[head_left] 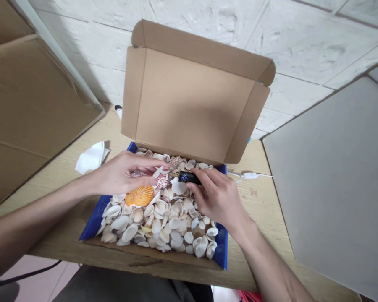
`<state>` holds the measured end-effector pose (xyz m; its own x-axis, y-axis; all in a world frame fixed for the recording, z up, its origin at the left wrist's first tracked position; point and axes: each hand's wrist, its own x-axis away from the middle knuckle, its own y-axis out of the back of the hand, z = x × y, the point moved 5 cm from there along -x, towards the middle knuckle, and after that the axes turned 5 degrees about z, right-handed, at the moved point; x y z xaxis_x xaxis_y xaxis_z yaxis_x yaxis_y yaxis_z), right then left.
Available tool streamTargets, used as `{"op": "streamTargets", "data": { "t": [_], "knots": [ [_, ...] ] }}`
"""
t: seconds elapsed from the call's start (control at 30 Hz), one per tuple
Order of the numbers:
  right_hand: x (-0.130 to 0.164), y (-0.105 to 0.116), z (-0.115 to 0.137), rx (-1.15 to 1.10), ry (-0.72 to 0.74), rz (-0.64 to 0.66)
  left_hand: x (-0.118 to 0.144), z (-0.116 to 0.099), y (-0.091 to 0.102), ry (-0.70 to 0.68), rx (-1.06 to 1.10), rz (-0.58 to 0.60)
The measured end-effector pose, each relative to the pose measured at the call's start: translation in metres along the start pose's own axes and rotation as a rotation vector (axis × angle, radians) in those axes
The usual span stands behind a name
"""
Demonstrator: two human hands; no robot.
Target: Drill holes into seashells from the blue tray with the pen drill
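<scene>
My left hand (pixel 129 172) is closed on a pink-and-white spotted seashell (pixel 162 180), pinched between thumb and fingers. In my right hand (pixel 216 188) is a small black mini drill (pixel 188 178), gripped by its body with the brass-coloured tip pointing left at the shell. Whether the bit touches the shell I cannot tell. Both hands are above an open blue-sided cardboard box (pixel 221 247) filled with loose white and cream seashells (pixel 160 209). An orange scallop shell (pixel 140 196) lies just below my left hand.
The box's brown lid (pixel 195 100) stands raised against the white tiled wall (pixel 302 50). A crumpled white tissue (pixel 91 157) lies on the wooden table (pixel 264 201) at left. A white cable (pixel 250 175) runs out on the right. Large panels rise at both sides.
</scene>
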<state>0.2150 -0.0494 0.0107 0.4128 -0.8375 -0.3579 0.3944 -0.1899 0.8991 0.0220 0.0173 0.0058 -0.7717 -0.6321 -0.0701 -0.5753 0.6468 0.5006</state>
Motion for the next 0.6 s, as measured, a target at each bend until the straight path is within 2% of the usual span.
{"op": "streamTargets", "data": {
  "t": [0.4,0.6],
  "knots": [
    [-0.0014,0.0024,0.0021,0.033,0.031,-0.040,0.0000,-0.0022,0.0015,-0.038,-0.057,-0.002],
    [-0.0011,0.0009,0.0015,0.001,0.005,0.009,-0.0005,-0.0047,0.0013,0.002,-0.107,0.022]
  ]
}}
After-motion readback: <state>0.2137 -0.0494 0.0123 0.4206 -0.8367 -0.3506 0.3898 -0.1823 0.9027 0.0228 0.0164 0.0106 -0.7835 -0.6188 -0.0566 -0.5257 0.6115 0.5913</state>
